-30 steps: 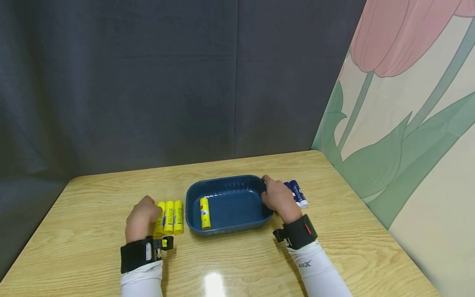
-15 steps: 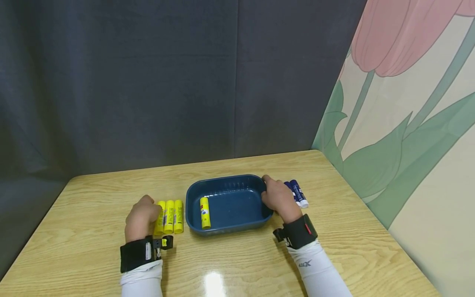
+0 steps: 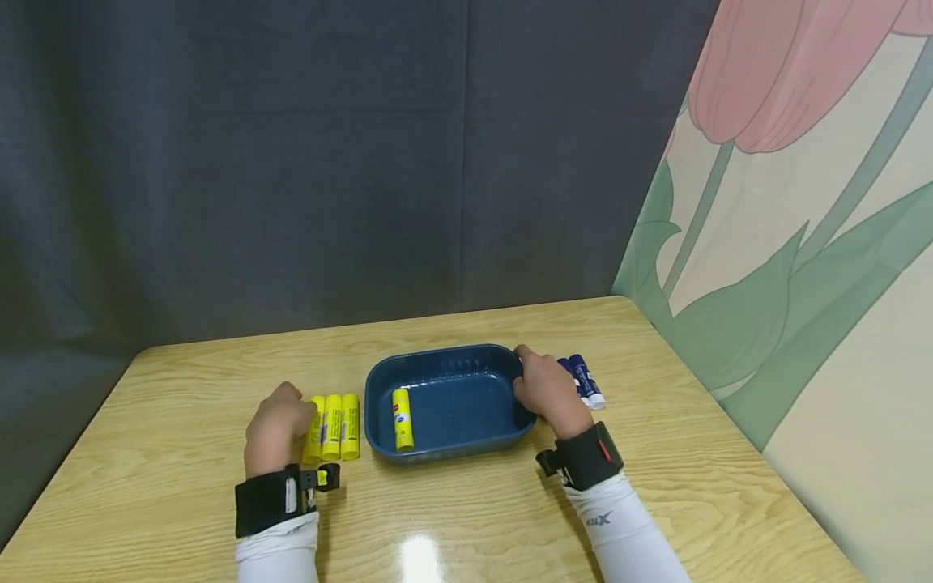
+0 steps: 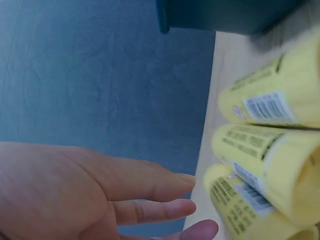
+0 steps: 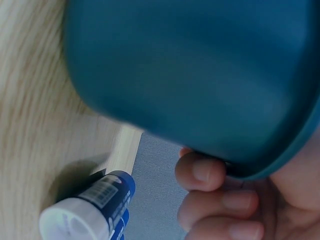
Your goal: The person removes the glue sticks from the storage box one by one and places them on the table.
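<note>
Beside three yellow glue sticks (image 3: pixel 331 427) lying side by side on the table is my left hand (image 3: pixel 279 425). In the left wrist view its fingers (image 4: pixel 145 182) extend loosely towards the nearest stick, and whether they touch it I cannot tell. A dark blue tray (image 3: pixel 455 448) stands to the right of the row, with another yellow glue stick (image 3: pixel 402 419) lying inside near its left end. My right hand (image 3: pixel 548 390) grips the tray's right end at the rim; the right wrist view has its curled fingers (image 5: pixel 217 200) against the outer wall.
Two dark blue glue sticks (image 3: pixel 586 380) with white ends lie just right of the right hand, partly hidden by it. The wooden table (image 3: pixel 466 518) ends at a dark curtain (image 3: pixel 306 178) behind and a flower-painted wall (image 3: pixel 824 324) on the right.
</note>
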`<state>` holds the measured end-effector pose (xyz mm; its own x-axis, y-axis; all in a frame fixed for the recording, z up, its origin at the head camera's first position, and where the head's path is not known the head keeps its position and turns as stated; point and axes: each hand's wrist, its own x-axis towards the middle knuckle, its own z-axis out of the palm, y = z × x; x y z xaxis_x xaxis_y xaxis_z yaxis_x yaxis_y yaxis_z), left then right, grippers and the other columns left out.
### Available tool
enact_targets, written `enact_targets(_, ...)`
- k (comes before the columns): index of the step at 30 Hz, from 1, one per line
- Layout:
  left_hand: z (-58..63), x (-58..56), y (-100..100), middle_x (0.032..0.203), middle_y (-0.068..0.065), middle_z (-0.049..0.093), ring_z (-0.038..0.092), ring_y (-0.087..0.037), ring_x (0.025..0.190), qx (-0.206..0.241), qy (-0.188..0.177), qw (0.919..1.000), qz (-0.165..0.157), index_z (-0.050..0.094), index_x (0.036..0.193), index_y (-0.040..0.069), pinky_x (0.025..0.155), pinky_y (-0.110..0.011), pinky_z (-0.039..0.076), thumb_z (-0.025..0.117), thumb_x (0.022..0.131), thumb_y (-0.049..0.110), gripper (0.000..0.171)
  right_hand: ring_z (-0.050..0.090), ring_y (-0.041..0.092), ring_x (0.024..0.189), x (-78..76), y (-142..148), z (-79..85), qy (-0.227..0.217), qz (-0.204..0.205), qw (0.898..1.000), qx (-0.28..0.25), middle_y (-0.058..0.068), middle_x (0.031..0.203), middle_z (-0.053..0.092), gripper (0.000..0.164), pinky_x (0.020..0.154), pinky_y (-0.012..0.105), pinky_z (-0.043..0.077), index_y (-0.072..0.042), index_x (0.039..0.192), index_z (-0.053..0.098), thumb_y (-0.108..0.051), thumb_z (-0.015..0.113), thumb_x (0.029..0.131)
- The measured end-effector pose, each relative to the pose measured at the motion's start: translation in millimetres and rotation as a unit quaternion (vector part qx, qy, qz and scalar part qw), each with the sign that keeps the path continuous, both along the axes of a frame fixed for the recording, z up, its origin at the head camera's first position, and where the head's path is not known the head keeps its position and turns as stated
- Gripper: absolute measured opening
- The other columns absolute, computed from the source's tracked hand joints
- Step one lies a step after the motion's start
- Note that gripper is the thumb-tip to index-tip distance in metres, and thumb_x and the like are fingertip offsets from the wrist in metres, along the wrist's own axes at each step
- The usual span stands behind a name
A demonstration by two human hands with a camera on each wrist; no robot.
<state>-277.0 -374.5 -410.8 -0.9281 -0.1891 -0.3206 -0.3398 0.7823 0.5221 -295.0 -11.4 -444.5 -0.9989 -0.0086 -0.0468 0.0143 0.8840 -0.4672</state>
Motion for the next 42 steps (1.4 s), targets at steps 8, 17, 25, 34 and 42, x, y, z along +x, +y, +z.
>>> enact_targets(8, 11.4, -0.4, 12.5, 0.129, -0.036, 0.052, 0.056, -0.044, 0.107, -0.027, 0.040, 0.9987, -0.019, 0.041, 0.135, -0.013, 0.086, -0.057, 0.044, 0.044, 0.102, 0.023, 0.049, 0.061, 0.030, 0.086, -0.7, -0.1, -0.5, 0.006, 0.002, 1.000, 0.003, 0.024, 0.123, 0.064, 0.053, 0.066, 0.040, 0.054, -0.005, 0.144, 0.049, -0.009, 0.057, 0.091)
enact_targets(17, 21.2, -0.8, 40.7, 0.121, -0.029, 0.060, 0.062, -0.038, 0.094, -0.070, 0.082, 0.9917, -0.069, 0.049, 0.129, -0.006, 0.073, -0.048, 0.049, 0.051, 0.101, 0.024, 0.042, 0.061, 0.031, 0.089, -1.7, -1.3, -1.3, 0.004, -0.001, 1.000, 0.006, 0.025, 0.125, 0.063, 0.053, 0.073, 0.044, 0.055, -0.005, 0.144, 0.049, -0.009, 0.058, 0.092)
enact_targets(25, 18.0, -1.4, 74.4, 0.115, -0.024, 0.064, 0.063, -0.035, 0.095, -0.083, 0.112, 0.9863, -0.088, 0.056, 0.123, -0.005, 0.076, -0.050, 0.052, 0.058, 0.098, 0.023, 0.038, 0.060, 0.031, 0.091, -2.5, -1.6, -1.3, -0.002, -0.003, 1.000, 0.010, 0.025, 0.126, 0.062, 0.053, 0.073, 0.045, 0.055, -0.005, 0.144, 0.049, -0.010, 0.058, 0.093)
enact_targets(34, 8.0, -1.7, 111.8, 0.082, -0.012, 0.061, 0.059, -0.024, 0.069, -0.086, 0.096, 0.9841, -0.122, 0.064, 0.113, -0.005, 0.060, -0.034, 0.047, 0.062, 0.098, 0.022, 0.031, 0.061, 0.032, 0.093, -1.8, -1.1, -0.7, 0.002, -0.003, 1.000, 0.006, 0.024, 0.126, 0.063, 0.053, 0.076, 0.047, 0.055, -0.005, 0.144, 0.049, -0.010, 0.058, 0.092)
enact_targets(42, -1.2, 1.5, 128.3, 0.072, -0.010, 0.055, 0.055, -0.022, 0.059, -0.109, 0.055, 0.9815, -0.147, 0.063, 0.109, -0.004, 0.052, -0.031, 0.042, 0.063, 0.098, 0.021, 0.027, 0.060, 0.031, 0.090, -3.1, -2.0, -1.7, 0.003, -0.002, 1.000, 0.004, 0.024, 0.125, 0.063, 0.053, 0.073, 0.044, 0.055, -0.006, 0.144, 0.049, -0.010, 0.058, 0.092)
